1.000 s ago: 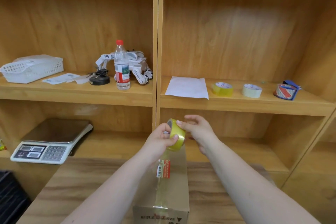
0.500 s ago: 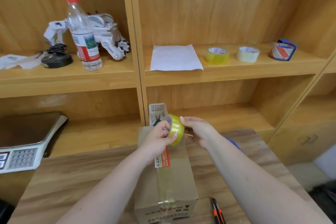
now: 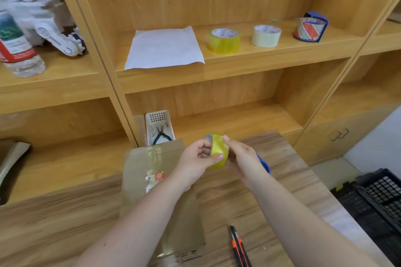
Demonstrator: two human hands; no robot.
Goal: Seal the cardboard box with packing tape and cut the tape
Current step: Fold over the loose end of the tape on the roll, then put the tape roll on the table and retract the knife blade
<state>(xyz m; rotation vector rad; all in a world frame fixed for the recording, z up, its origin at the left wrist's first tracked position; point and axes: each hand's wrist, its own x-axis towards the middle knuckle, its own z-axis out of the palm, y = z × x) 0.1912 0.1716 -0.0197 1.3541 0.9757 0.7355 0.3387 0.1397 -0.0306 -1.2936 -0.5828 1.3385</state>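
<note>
A closed cardboard box (image 3: 138,171) lies on the wooden table (image 3: 54,219), with clear tape and a red-green sticker on its top. Both my hands hold a yellowish tape roll (image 3: 218,150) in the air, just right of the box's far end. My left hand (image 3: 195,160) grips the roll from the left, thumb across its face. My right hand (image 3: 243,158) pinches it from the right. An orange and black utility knife (image 3: 238,247) lies on the table right of the box, near the front edge.
A white tool tray (image 3: 159,121) with pliers stands behind the box. The upper shelf holds a paper sheet (image 3: 165,47), two tape rolls (image 3: 224,41), a blue tape dispenser (image 3: 310,27) and a water bottle (image 3: 17,47). A black crate (image 3: 382,204) sits at the right. Something blue (image 3: 264,163) shows behind my right hand.
The view has swung down and to the right. My hands with the tape roll now sit right of the box's far end instead of over it. The knife is in fuller view.
</note>
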